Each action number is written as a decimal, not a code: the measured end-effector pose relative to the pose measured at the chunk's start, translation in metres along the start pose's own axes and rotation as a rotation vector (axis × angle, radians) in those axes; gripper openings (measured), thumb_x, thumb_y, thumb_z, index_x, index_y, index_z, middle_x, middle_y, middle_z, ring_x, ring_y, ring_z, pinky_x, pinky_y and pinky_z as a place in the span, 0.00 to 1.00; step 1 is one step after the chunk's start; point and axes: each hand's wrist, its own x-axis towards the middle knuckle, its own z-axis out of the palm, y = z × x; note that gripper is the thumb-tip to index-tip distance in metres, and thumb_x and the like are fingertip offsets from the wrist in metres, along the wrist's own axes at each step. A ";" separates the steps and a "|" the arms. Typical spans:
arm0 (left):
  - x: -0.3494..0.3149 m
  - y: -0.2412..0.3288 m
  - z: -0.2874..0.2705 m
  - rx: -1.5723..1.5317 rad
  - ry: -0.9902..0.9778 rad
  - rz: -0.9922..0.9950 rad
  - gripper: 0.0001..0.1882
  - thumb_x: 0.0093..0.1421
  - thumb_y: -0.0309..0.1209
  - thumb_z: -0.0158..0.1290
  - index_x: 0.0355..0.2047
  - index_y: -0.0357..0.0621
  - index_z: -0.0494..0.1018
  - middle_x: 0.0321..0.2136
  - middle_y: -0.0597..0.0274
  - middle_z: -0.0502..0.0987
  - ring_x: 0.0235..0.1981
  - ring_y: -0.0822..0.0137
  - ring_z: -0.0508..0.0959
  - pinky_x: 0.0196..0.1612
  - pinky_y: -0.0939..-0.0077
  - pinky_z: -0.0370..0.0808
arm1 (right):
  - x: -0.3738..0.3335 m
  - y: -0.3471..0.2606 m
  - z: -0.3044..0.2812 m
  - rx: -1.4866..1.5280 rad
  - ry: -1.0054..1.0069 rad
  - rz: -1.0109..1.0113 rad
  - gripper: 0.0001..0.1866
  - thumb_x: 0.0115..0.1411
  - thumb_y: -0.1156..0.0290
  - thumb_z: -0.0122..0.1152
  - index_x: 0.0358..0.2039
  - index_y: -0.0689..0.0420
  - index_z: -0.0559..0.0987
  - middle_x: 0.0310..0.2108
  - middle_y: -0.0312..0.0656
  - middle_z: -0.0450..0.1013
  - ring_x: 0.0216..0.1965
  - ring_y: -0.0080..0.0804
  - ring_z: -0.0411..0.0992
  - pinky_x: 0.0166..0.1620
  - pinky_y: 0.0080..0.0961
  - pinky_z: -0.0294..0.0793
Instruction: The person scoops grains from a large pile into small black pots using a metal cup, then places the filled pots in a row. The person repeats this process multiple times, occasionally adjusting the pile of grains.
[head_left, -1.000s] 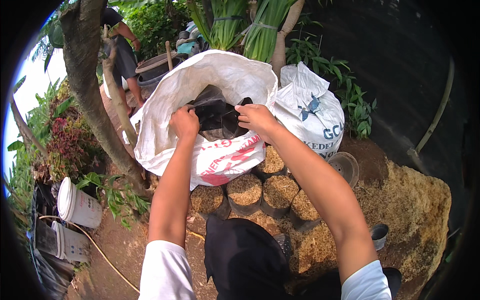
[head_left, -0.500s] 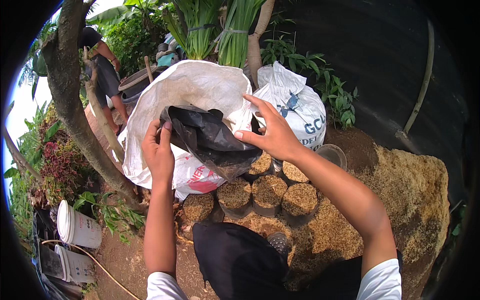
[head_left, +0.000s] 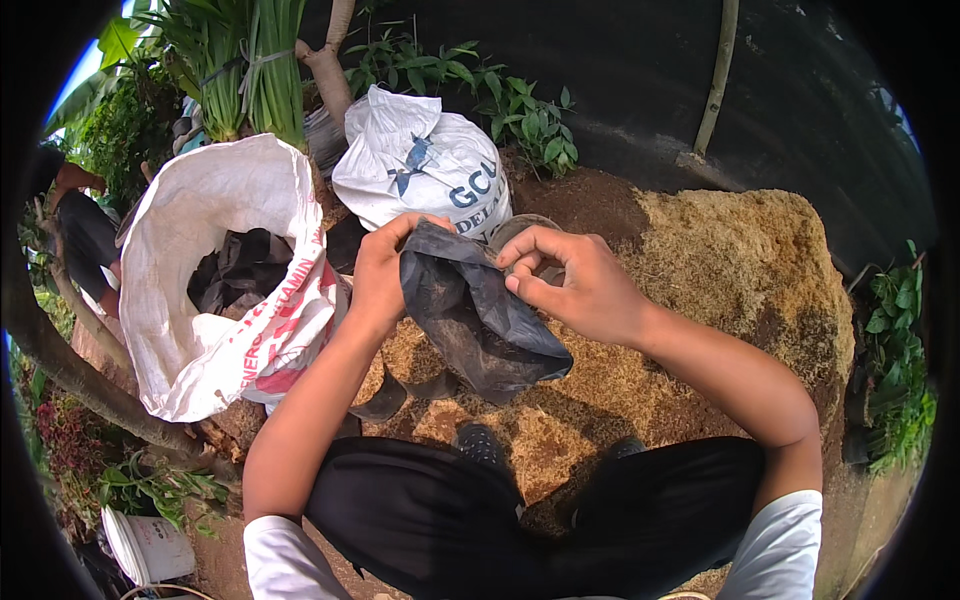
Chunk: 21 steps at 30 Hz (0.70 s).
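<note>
A black plastic bag (head_left: 485,335), thin and creased, hangs in front of me above the tan husk-like material. My left hand (head_left: 385,270) grips it by the upper left rim, fingers curled behind the plastic. With thumb and forefinger, my right hand (head_left: 580,285) pinches the rim on the other side. To the left stands a white sack (head_left: 165,270) with red print, its mouth wide; more black plastic (head_left: 245,270) lies crumpled inside. Filled black bags (head_left: 380,395) are partly hidden behind my left forearm and the held bag.
A fuller white sack (head_left: 425,165) with blue print stands ahead, a round container (head_left: 525,228) beside it. A large heap of tan husk (head_left: 740,240) spreads to the right. Black sheeting (head_left: 620,90) forms the back. Another person's leg (head_left: 85,240) shows far left, above white buckets (head_left: 150,550).
Both hands have moved away from the white sack with the black plastic bag, which now hangs over the husk. My view has swung right.
</note>
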 end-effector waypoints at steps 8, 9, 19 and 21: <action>0.014 -0.039 0.073 -0.037 -0.017 -0.251 0.10 0.67 0.27 0.58 0.44 0.35 0.83 0.32 0.63 0.85 0.34 0.75 0.81 0.39 0.75 0.77 | -0.071 0.044 -0.024 0.110 -0.169 0.263 0.41 0.52 0.49 0.79 0.56 0.66 0.76 0.38 0.50 0.80 0.40 0.49 0.82 0.49 0.45 0.83; 0.015 -0.041 0.080 -0.011 -0.032 -0.235 0.10 0.67 0.27 0.57 0.45 0.35 0.83 0.32 0.63 0.85 0.34 0.75 0.80 0.39 0.75 0.77 | -0.074 0.046 -0.025 0.043 -0.139 0.221 0.42 0.52 0.49 0.79 0.56 0.67 0.75 0.39 0.52 0.81 0.41 0.50 0.83 0.49 0.45 0.82; 0.016 -0.069 0.125 -0.285 -0.030 -0.582 0.35 0.72 0.57 0.52 0.63 0.39 0.66 0.57 0.54 0.72 0.54 0.62 0.76 0.51 0.63 0.79 | -0.077 0.096 -0.038 -0.174 0.006 0.396 0.19 0.58 0.69 0.72 0.47 0.66 0.82 0.35 0.57 0.83 0.40 0.54 0.84 0.48 0.44 0.81; -0.003 -0.060 0.137 -0.158 -0.051 -0.507 0.37 0.71 0.67 0.42 0.56 0.44 0.68 0.54 0.55 0.72 0.57 0.60 0.70 0.41 0.63 0.82 | -0.088 0.104 -0.042 -0.157 0.002 0.393 0.18 0.58 0.69 0.73 0.46 0.64 0.83 0.35 0.58 0.83 0.39 0.55 0.84 0.47 0.44 0.81</action>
